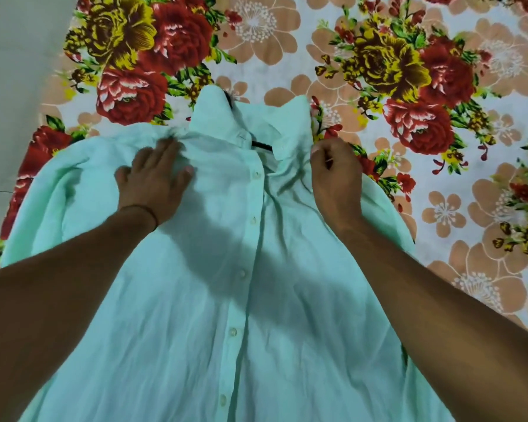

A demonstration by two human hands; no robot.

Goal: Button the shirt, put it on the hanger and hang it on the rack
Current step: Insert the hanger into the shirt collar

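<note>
A mint green shirt (220,284) lies front-up on the bed, its placket fastened with several white buttons and its collar standing up at the far end. A black hanger (261,145) shows only as a short dark bar inside the open neck, with another dark bit at the collar's back; the remainder is hidden under the cloth. My left hand (156,178) lies flat with spread fingers on the shirt's left shoulder. My right hand (336,181) grips the fabric at the right shoulder beside the collar, fingers curled.
The shirt rests on a bedsheet (378,71) printed with red, yellow and peach flowers. A pale floor (9,71) shows past the bed's left edge. No rack is in view.
</note>
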